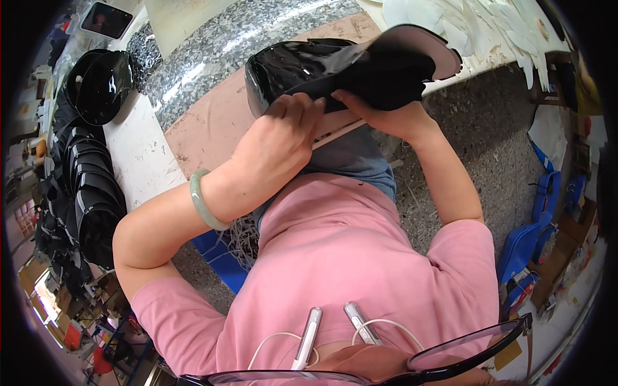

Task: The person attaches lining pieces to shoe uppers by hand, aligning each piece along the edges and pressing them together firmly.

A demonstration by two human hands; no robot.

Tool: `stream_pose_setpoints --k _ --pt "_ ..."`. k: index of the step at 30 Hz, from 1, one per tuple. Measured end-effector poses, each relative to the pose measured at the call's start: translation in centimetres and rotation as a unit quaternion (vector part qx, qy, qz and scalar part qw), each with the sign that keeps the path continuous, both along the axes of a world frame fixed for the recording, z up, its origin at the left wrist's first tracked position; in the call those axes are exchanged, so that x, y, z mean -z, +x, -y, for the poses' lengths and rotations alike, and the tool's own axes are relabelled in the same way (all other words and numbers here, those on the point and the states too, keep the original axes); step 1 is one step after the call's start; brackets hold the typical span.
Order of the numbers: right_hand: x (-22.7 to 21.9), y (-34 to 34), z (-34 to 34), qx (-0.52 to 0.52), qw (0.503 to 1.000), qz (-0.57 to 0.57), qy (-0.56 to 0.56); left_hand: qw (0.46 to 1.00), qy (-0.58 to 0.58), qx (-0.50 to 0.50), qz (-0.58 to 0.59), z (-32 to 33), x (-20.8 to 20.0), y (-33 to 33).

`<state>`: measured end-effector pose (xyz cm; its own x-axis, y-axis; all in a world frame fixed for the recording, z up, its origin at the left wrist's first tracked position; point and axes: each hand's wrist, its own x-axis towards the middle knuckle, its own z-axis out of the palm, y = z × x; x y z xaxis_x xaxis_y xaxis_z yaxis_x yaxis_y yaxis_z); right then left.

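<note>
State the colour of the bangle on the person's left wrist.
Pale green; the bangle shows best in the head view, the only one here.

The single head view, a wide fisheye, looks steeply down from behind the glasses (473, 346), over the pink shirt (347, 251), toward the left hand (290, 132) and right hand (399, 119) about the near edge of the table (138, 151). It sits close, so the torso fills the lower middle, while the table runs out at the top and its edges slant and bend.
</note>
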<state>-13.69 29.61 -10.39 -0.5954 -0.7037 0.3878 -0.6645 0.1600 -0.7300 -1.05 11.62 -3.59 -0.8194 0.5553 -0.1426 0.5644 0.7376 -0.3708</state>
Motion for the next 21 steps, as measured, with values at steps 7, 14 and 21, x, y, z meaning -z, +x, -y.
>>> stream_pose_setpoints --k 7,14,21 --pt "-1.8 0.1 -1.2 -0.03 0.995 0.088 0.023 0.998 0.036 -0.035 0.031 -0.5 0.0 -0.7" --pt "-2.5 1.7 -2.8 0.23 0.902 0.366 -0.029 0.999 -0.004 -0.03 0.023 -1.3 -0.1 -1.9" --pt "-1.1 0.8 -3.0 0.28 0.959 0.043 0.026 0.999 -0.045 -0.004 0.009 -1.9 0.1 -3.5"
